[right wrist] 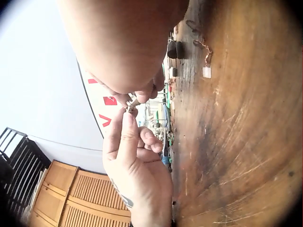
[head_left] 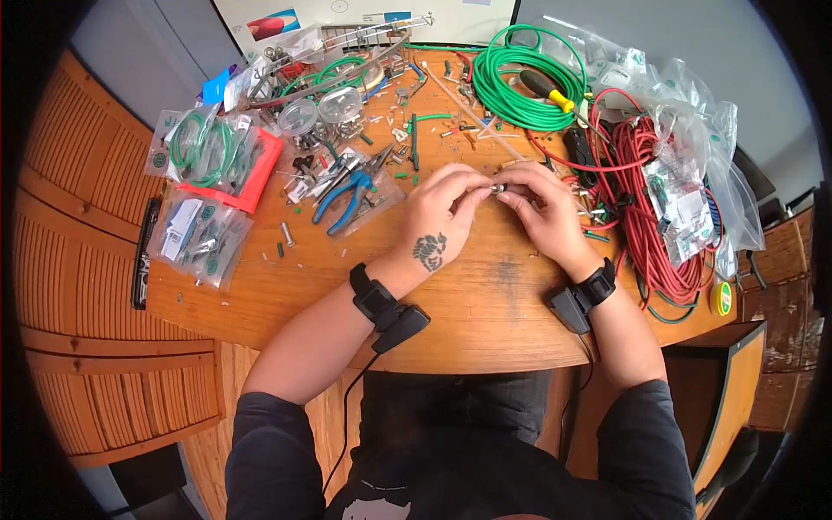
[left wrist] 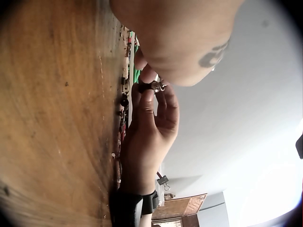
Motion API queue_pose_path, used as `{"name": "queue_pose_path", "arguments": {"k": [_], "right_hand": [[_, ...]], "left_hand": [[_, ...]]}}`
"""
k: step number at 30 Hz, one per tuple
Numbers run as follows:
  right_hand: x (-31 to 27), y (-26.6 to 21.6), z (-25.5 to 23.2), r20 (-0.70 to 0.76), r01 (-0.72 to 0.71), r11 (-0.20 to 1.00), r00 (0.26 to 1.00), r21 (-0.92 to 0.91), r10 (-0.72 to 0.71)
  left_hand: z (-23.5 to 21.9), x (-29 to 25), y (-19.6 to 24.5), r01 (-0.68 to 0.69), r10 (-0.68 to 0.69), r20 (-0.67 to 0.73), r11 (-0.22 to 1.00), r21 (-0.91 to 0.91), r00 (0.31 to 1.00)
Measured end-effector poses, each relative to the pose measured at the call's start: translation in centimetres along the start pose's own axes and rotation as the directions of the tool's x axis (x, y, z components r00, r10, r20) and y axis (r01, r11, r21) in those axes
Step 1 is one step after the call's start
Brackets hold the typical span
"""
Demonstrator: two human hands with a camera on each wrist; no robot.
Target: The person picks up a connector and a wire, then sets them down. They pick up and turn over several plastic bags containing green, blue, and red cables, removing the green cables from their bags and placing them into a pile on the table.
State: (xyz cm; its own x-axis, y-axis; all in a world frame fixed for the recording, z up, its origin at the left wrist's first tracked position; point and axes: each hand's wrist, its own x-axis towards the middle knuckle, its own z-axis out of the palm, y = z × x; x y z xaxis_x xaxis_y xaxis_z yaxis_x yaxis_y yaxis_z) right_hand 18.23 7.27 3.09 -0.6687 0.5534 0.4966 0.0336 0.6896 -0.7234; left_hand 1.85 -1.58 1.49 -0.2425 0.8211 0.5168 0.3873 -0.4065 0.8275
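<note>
Above the middle of the table, my left hand (head_left: 444, 206) and right hand (head_left: 548, 206) meet fingertip to fingertip. Between them is a small metal connector (head_left: 497, 188), silvery at one end and dark at the other. Thumb and fingers of the right hand pinch its dark part, as the left wrist view shows, with the bright metal end (left wrist: 157, 86) poking out. From the right wrist view, the left thumb and forefinger pinch the metal piece (right wrist: 131, 107) from the other side. Fingertips hide much of it. Blue-handled pliers (head_left: 347, 199) lie left of the left hand.
A coil of green wire (head_left: 494, 82) and a yellow-black screwdriver (head_left: 548, 89) lie at the back. Bundled red cable (head_left: 641, 208) and plastic bags (head_left: 680, 186) fill the right side. Left are bagged parts (head_left: 199, 238), a red tray (head_left: 257, 178) and scattered wire scraps.
</note>
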Motion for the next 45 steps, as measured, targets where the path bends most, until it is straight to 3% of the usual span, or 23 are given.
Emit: {"name": "queue_pose_path", "arguments": {"k": [3, 7, 12, 17, 19, 24, 27, 45], "right_hand": [[0.1, -0.3, -0.1, -0.006, -0.029, 1.0, 1.0, 0.012, 0.029], [0.2, -0.5, -0.2, -0.02, 0.081, 0.987, 0.996, -0.136, -0.084], [0.2, -1.0, -0.3, -0.042, 0.086, 0.985, 0.995, -0.152, -0.093], [0.2, -1.0, -0.1, -0.067, 0.121, 0.974, 0.988, -0.191, -0.136], [0.1, -1.2, -0.1, -0.068, 0.078, 0.986, 0.994, -0.151, -0.089], [-0.1, -0.6, 0.4, -0.096, 0.025, 0.998, 0.995, -0.065, -0.031], [-0.1, -0.3, 0.4, -0.098, -0.028, 0.999, 0.995, -0.027, 0.025], [-0.2, 0.1, 0.4, -0.087, -0.044, 0.999, 0.995, 0.019, 0.045]], "left_hand": [[-0.2, 0.0, 0.1, -0.061, 0.061, -0.011, 0.997, 0.056, 0.998], [-0.1, -0.1, 0.1, -0.033, 0.034, -0.013, 0.997, 0.066, 0.999], [0.1, -0.2, 0.4, 0.161, -0.164, -0.029, 0.983, -0.089, 0.986], [0.0, -0.1, 0.3, 0.157, -0.161, -0.029, 0.981, -0.116, 0.986], [0.1, -0.1, 0.2, 0.154, -0.158, -0.026, 0.98, -0.122, 0.987], [-0.1, -0.1, -0.1, 0.272, -0.268, 0.047, 0.954, -0.13, 0.962], [-0.2, -0.2, -0.5, 0.212, -0.208, 0.058, 0.975, -0.072, 0.976], [-0.1, -0.1, -0.2, 0.225, -0.223, 0.044, 0.972, -0.066, 0.974]]}}
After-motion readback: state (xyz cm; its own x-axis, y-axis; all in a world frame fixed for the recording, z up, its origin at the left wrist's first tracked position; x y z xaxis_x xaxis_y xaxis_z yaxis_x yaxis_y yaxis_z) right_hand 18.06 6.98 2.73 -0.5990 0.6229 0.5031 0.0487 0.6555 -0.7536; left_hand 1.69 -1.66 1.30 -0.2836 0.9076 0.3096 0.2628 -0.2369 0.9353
